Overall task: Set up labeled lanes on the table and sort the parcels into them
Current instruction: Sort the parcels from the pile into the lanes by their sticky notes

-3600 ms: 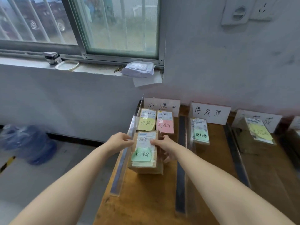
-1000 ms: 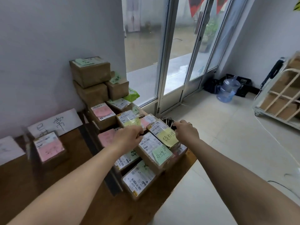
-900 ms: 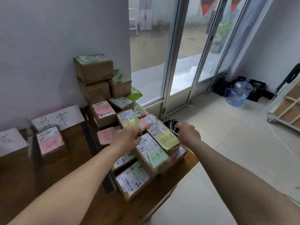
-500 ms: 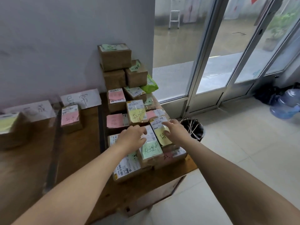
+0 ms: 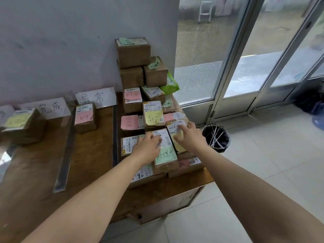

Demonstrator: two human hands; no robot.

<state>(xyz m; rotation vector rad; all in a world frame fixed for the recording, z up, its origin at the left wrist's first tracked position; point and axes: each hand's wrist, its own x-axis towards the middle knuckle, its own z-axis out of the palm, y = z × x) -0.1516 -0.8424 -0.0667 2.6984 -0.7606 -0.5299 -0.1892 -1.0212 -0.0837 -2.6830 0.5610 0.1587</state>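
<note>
A heap of brown cardboard parcels with coloured sticky notes fills the right end of the wooden table. My left hand rests on the left side of the parcel with the green note. My right hand lies on the parcel with the yellow note beside it, fingers spread over its label. Neither parcel is lifted. Two white lane signs lean on the wall. A pink-note parcel and a yellow-note parcel sit in those lanes.
Flat grey strips divide the lanes. Taller boxes are stacked against the wall behind the heap. A black mesh bin stands on the tiled floor right of the table, by the glass doors. A blue water jug is far right.
I have turned from the left lanes, where I set down a green-note parcel, to the heap at the right end. Both hands came down onto two front parcels.
</note>
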